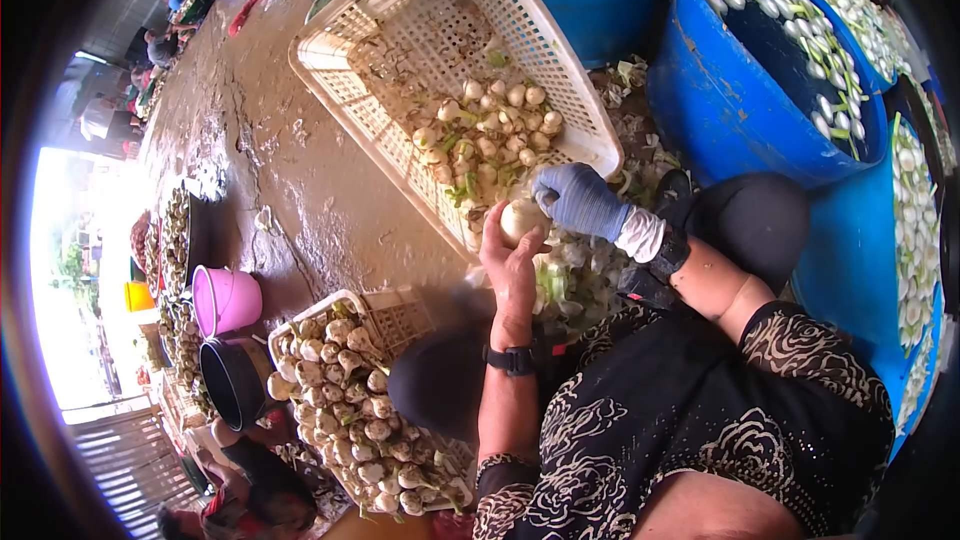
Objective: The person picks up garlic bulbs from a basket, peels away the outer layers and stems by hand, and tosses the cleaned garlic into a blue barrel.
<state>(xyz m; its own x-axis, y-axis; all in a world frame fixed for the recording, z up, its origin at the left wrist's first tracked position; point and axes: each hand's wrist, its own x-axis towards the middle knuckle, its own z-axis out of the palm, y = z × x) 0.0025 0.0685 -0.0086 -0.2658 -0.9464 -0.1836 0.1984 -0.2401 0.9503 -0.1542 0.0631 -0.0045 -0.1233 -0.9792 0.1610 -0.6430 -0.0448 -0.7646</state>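
Observation:
My bare left hand (512, 255) is closed around a pale white onion (519, 221), its fingers along the sides of the bulb. My right hand (582, 201), in a blue-grey glove, is curled shut just beside the onion's upper right; whatever its fingers grip is hidden. Beyond both hands stands a cream perforated crate (400, 155) with several trimmed onions (490, 130) and bits of peel inside. Below my hands, loose peels and green scraps (565, 285) lie between my knees.
On the left, a second crate (385, 315) is heaped with unpeeled onions (345, 405). Blue tubs (690, 90) at the right hold peeled onions with green stems. A pink bucket (226, 300) and a black bucket (232, 385) stand on the wet floor (270, 140). Other people sit at far left.

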